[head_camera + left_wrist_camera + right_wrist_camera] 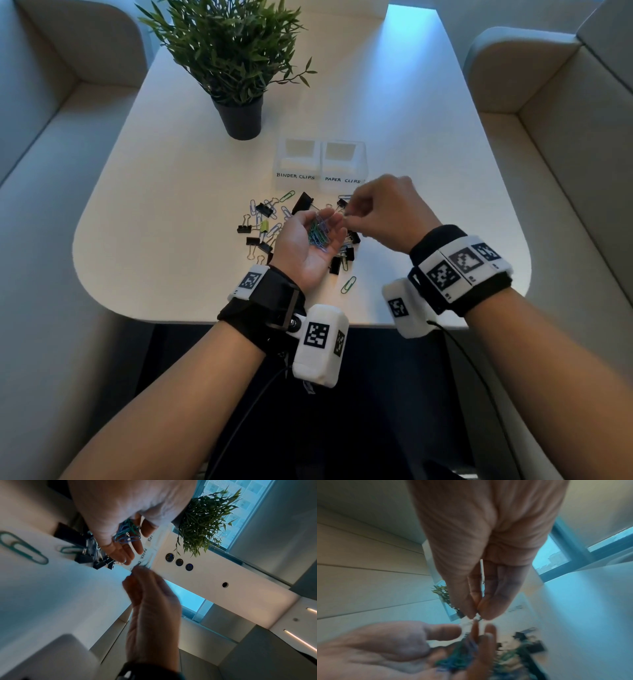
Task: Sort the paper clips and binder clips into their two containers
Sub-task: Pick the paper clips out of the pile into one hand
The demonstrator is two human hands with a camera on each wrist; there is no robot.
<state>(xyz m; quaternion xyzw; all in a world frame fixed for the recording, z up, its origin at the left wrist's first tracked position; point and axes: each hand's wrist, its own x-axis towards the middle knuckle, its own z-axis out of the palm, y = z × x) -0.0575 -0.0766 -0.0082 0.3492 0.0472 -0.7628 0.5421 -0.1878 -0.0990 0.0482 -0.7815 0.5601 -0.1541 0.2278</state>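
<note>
My left hand (320,221) is turned palm up above the table, its fingers cupped round a bunch of blue and green paper clips (318,234); the left wrist view shows that bunch (127,534) too. Just right of those fingertips, my right hand (346,214) pinches a single paper clip (477,617) between thumb and forefinger. Mixed paper clips and black binder clips (263,222) lie scattered beneath both hands. Behind them stand two clear containers, one labelled BINDER CLIPS (296,161) and one labelled PAPER CLIPS (342,164). I see no clips in either.
A potted plant (241,116) stands behind the containers, to their left. One green paper clip (348,284) lies alone near the front edge of the white table (428,154). A large black binder clip (303,202) sits before the containers. Grey sofas flank the table.
</note>
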